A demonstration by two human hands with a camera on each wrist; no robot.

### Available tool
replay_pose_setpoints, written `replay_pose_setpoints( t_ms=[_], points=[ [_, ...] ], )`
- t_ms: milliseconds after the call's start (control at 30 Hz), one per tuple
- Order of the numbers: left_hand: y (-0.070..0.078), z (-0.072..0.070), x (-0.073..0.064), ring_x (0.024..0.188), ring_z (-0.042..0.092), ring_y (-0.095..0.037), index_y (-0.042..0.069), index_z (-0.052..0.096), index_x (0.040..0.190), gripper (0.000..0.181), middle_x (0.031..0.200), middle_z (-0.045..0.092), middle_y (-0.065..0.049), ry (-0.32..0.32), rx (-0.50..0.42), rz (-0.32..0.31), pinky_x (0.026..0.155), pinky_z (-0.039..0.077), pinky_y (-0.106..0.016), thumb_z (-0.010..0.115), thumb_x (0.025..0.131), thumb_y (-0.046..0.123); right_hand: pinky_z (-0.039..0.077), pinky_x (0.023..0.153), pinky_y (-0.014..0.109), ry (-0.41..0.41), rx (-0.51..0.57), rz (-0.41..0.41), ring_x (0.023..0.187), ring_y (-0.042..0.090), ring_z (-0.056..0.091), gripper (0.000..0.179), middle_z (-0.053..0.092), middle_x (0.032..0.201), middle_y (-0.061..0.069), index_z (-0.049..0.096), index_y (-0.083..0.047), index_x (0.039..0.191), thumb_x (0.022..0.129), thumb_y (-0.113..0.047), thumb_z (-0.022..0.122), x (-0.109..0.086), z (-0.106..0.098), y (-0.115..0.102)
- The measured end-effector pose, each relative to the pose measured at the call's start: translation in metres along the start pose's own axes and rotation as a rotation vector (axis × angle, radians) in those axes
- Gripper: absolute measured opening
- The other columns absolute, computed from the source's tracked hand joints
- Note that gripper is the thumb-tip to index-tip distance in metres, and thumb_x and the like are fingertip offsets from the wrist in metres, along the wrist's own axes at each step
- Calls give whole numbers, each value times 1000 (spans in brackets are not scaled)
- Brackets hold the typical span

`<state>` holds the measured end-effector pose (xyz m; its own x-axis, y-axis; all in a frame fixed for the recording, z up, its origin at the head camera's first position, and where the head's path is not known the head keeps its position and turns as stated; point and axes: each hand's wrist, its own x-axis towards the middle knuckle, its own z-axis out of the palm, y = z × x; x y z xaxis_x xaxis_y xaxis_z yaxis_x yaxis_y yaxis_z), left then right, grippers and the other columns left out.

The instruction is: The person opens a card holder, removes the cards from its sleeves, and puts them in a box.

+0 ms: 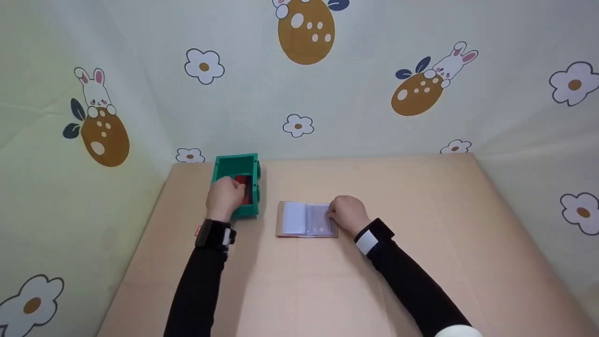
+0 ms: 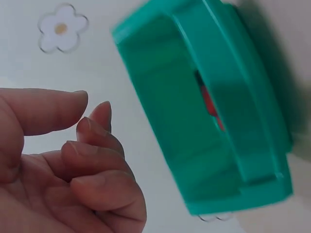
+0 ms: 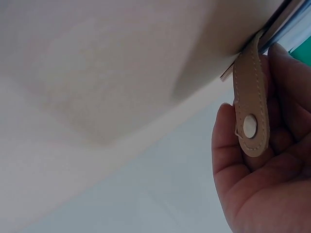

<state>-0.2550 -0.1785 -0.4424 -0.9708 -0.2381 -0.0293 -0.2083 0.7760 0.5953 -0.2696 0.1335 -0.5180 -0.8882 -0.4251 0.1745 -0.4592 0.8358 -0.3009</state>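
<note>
A small card holder lies spread on the table, with clear sleeves and a tan cover. My right hand pinches its right edge between thumb and fingers. In the right wrist view, the holder's tan strap with a metal snap hangs in front of that hand's fingers. My left hand is over the near left part of a green plastic bin. Its fingers are loosely bent, and the left wrist view shows nothing between thumb and fingertips. Inside the bin, a red item is partly hidden by the hand and wall.
The bin stands at the back left of the tan table, left of the card holder. A patterned cloth with flowers and rabbits rises behind the table and along both sides.
</note>
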Motion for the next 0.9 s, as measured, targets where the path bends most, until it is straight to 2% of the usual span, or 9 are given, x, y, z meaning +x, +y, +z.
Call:
replay_pose_setpoints(
  t_ms=[133,233,300,400,567,767,900],
  points=[
    [20,15,-11,57,51,-22,9,51,63,35,59,46,-2,13,-1,94,52,35,-33,57,96,18,54,79,40,-5,0,8,85,25,69,4,74,87,6,79,-6,85,83,-10,79,0,0,1],
    [30,33,-19,60,52,-20,8,58,67,29,61,50,-1,8,30,156,55,40,-34,61,95,16,53,78,40,-1,-1,9,86,25,69,4,74,87,6,79,-6,85,82,-9,78,1,0,1],
    [34,46,-24,63,53,-19,7,62,71,24,65,54,-2,-9,42,176,58,42,-35,63,94,16,53,78,40,4,1,8,85,25,69,4,73,87,6,79,-6,85,82,-9,79,1,0,1],
    [36,66,-29,64,55,-19,6,66,70,23,66,58,-2,-46,77,202,58,45,-36,63,92,15,53,77,41,5,7,8,84,25,69,5,74,87,6,79,-6,85,82,-10,79,0,1,1],
    [37,92,-34,62,52,-18,9,63,66,22,66,57,-1,-86,134,270,56,43,-34,67,87,11,53,76,40,15,17,6,82,25,69,5,73,84,5,79,-6,84,82,-10,80,-1,0,1],
    [36,108,-39,57,40,-17,14,42,55,33,60,43,1,-81,166,318,51,34,-34,62,80,3,54,78,40,7,37,6,86,25,69,5,74,87,6,79,-5,85,83,-9,78,-2,-2,1],
    [35,112,-40,60,48,-18,11,49,58,27,65,54,-4,-66,186,307,55,45,-39,61,80,1,54,77,40,8,36,7,86,25,70,5,74,88,6,79,-6,85,83,-10,79,-2,-2,1]
  ],
)
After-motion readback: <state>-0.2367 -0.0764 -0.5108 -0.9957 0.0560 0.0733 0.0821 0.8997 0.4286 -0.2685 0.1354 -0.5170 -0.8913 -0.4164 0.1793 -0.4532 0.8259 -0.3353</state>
